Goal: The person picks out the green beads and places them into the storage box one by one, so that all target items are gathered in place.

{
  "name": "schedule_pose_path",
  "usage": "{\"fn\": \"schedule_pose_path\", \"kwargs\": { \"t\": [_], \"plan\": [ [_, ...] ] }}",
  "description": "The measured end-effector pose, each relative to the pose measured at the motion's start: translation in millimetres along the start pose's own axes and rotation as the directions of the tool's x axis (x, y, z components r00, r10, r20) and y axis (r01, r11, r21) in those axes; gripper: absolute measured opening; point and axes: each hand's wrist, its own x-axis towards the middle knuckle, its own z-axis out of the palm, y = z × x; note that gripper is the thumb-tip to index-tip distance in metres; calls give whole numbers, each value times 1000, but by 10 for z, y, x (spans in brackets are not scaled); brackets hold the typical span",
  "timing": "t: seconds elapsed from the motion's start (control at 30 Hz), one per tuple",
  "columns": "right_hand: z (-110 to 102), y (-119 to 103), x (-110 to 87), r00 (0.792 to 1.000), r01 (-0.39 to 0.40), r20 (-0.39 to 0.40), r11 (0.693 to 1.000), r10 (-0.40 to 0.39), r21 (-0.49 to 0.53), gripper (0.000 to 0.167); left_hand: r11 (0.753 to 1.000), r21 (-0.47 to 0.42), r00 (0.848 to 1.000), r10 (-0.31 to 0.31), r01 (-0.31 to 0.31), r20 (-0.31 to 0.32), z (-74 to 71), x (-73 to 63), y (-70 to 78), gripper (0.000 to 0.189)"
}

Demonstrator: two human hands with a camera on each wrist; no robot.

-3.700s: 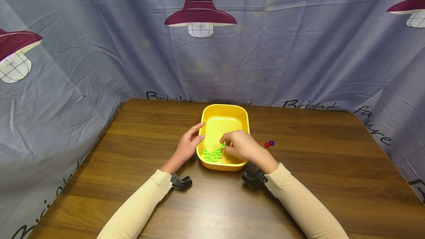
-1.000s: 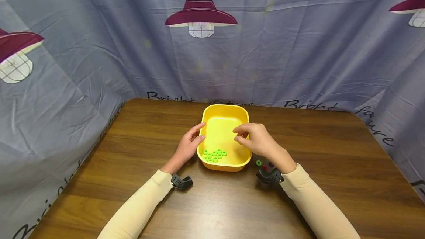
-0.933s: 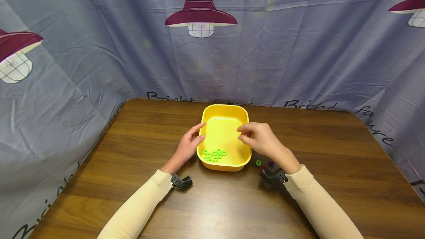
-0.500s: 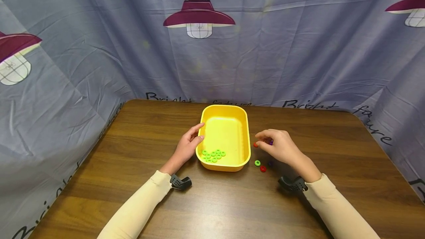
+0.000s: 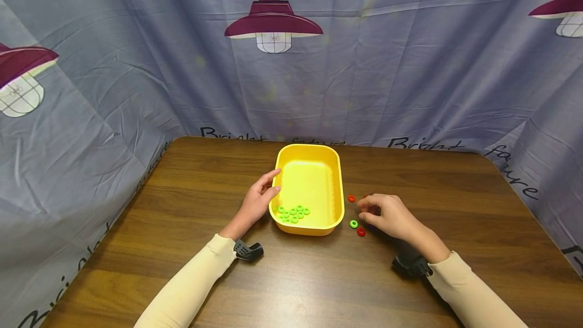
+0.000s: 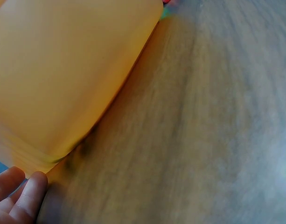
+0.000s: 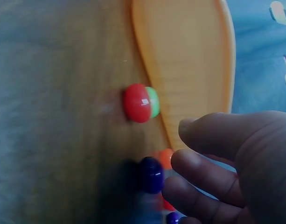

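Note:
A yellow plastic tray (image 5: 305,181) holds several small green ring beads (image 5: 293,211) in its near-left corner. My left hand (image 5: 257,199) rests at its left rim, fingertips against the wall. To the right of the tray, my right hand (image 5: 387,214) hovers low over loose ring beads, thumb and fingers apart and nothing between them. A dark purple bead (image 7: 151,175) lies right by those fingertips in the right wrist view. Near it are a green bead (image 5: 353,223), a red bead (image 5: 361,232) and an orange-red bead (image 5: 351,198). Other beads are partly hidden by the hand.
The brown wooden table (image 5: 191,191) runs back to a grey-blue curtain (image 5: 387,65) printed with lamps and lettering. Black cameras are strapped to both wrists, below the cream sleeves (image 5: 191,282).
One more green bead has come to lie in the tray, released from my right hand. That hand has moved right, out of the tray, and down over the loose beads. My left hand stays put.

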Motion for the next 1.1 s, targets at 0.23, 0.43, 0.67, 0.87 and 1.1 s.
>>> {"fn": "schedule_pose_path", "kwargs": {
  "t": [0.23, 0.43, 0.67, 0.87, 1.1],
  "plan": [
    [67, 39, -44, 999, 22, 42, 999, -23, 25, 18, 1000, 4, 1000, 3, -3, -2, 4, 3, -1, 49],
    [104, 26, -59, 998, 26, 63, 999, -27, 21, 20, 1000, -2, 1000, -2, 2, 4, 3, 5, 8, 50],
    [160, 37, -71, 997, 47, 68, 999, -48, 18, 22, 1000, 12, 1000, 2, -2, 0, 0, -1, 8, 50],
    [170, 40, -83, 996, 55, 72, 998, -56, 23, 23, 1000, 6, 1000, 5, -5, 6, -3, 0, -16, 50],
    [175, 37, -79, 994, 79, 68, 996, -81, 33, 23, 1000, 0, 1000, 19, -19, 3, -5, 3, -11, 50]
  ]
}}
